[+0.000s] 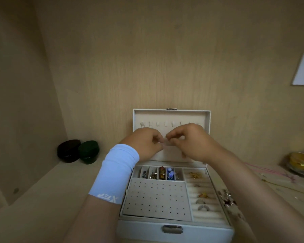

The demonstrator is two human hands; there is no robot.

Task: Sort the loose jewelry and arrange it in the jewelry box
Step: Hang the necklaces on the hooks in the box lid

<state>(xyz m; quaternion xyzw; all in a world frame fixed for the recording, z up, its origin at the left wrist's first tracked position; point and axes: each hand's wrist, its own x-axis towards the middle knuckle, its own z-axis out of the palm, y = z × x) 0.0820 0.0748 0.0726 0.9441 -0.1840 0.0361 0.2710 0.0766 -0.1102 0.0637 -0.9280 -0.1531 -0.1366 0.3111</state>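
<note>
Head: left hand (145, 143), right hand (191, 142), fingers (173, 137) pinched together above jewelry box (172, 233), hold unclear.

Jewelry box (139, 228) ctr; 2 tins (78, 151) back left; bowl (301, 163) far right.

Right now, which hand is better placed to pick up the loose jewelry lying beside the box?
Right hand: the loose jewelry lies right of the jewelry box, near that forearm. The left hand would have to cross the box.
</note>
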